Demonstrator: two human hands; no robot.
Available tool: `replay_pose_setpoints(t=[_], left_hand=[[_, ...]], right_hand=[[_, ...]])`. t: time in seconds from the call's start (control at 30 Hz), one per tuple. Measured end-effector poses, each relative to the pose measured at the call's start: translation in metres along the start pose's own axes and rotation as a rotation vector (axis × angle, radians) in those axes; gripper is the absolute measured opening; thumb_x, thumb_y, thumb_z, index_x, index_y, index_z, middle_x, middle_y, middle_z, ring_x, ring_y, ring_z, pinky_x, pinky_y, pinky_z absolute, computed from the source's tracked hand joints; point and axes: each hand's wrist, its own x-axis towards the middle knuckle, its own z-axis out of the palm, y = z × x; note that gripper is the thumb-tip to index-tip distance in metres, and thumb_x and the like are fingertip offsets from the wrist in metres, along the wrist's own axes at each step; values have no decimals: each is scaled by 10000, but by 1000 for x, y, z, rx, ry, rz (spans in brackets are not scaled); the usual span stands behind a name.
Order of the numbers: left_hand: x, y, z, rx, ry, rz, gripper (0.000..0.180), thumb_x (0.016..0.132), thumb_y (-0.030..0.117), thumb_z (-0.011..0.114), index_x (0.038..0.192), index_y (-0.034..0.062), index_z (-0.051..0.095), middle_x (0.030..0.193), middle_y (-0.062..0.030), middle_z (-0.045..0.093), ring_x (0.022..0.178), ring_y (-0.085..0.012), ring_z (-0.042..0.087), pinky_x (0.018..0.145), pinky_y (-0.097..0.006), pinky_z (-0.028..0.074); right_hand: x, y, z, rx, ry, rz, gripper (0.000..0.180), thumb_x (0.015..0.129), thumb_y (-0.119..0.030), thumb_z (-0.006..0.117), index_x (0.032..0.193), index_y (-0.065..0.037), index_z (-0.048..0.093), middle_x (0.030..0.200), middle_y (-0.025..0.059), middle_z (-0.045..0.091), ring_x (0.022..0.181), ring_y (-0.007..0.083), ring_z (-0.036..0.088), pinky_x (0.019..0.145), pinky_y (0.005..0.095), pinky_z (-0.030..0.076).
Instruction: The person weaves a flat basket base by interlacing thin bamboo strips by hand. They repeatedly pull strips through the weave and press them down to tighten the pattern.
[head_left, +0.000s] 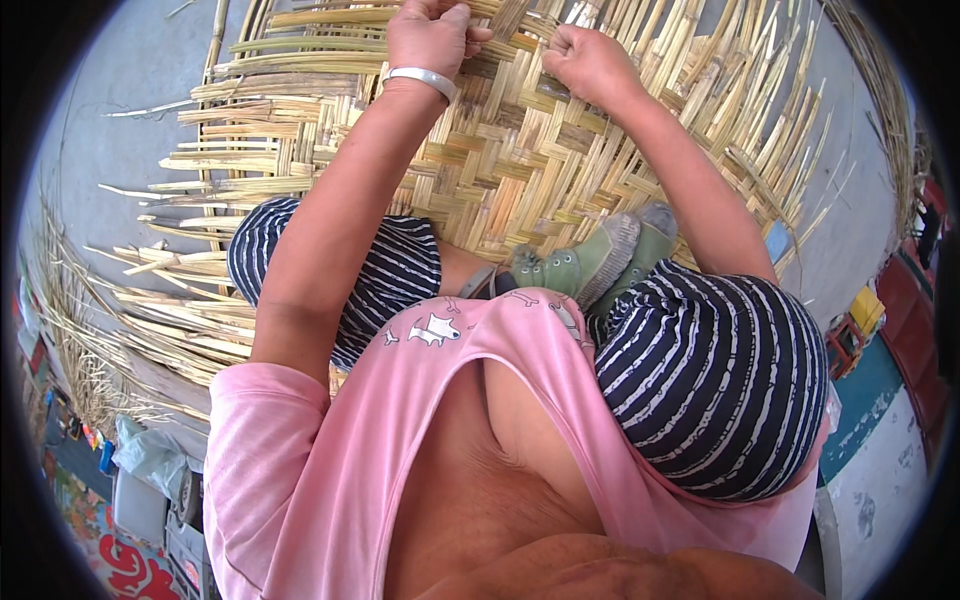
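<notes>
A mat of flat, split reed strips (510,190), plaited in a slanting pattern, lies on the floor in front of me, its loose ends fanning out on both sides. At the far middle, my left hand (428,45), with a silver bangle (422,80) on the wrist, is closed over the strips; the top edge of the picture cuts off part of its fingers. A short way to its right, my right hand (592,65) is curled closed, thumb and fingers pinching a reed strip at the weave. The strip ends inside both hands are mostly hidden.
My green shoes (590,260) rest on the mat's near edge. Loose reeds lie in bundles at the left (85,340) and far right (885,90). A plastic bag (150,450) and grey boxes are at lower left; a yellow object (866,308) is at right.
</notes>
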Motion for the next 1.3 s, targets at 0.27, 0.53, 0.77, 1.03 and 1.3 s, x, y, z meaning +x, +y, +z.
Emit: replay_pose_setpoints(t=[0.27, 0.53, 0.77, 1.03, 1.3], left_hand=[[-12, 39, -1, -72, -63, -193, 402, 990, 77, 620, 1371, -25, 544, 1067, -122, 679, 723, -162, 692, 587, -274, 554], [-13, 81, -19, 259, -212, -272, 447, 1016, 177, 647, 1385, -48, 535, 1021, -143, 725, 683, -187, 694, 583, -289, 566], [3, 53, -14, 221, -365, 4, 423, 1042, 120, 591, 1414, -68, 521, 1226, -131, 683, 1050, -158, 660, 885, -292, 561], [13, 42, 4, 112, -518, 120, 517, 1040, 55, 541, 1527, -26, 387, 1463, -209, 536, 1375, -281, 512, 1173, -393, 400], [14, 59, 4, 94, -539, -26, 462, 1051, 84, 518, 1490, -17, 415, 1427, -191, 573, 1272, -251, 584, 1036, -364, 504]], right_hand=[[-9, 12, -3, 303, -66, 89, 225, 887, -334, 602, 873, -115, 651, 769, 75, 704, 750, 279, 686, 712, 434, 534], [-7, 2, -9, 77, -66, 12, 218, 979, -240, 634, 855, -63, 605, 736, 14, 655, 575, 100, 629, 585, 274, 548], [15, -10, -33, 414, 171, -116, 178, 1033, -146, 578, 1134, -25, 662, 962, 74, 728, 854, 115, 700, 793, 277, 580], [68, -10, -43, 1344, -177, 42, 273, 1036, -48, 486, 1295, -13, 565, 1180, 124, 699, 1001, 196, 712, 879, 340, 594], [59, -18, -61, 1309, -336, 75, 173, 1032, -148, 597, 1175, -63, 647, 1055, 87, 730, 895, 179, 712, 861, 340, 594]])
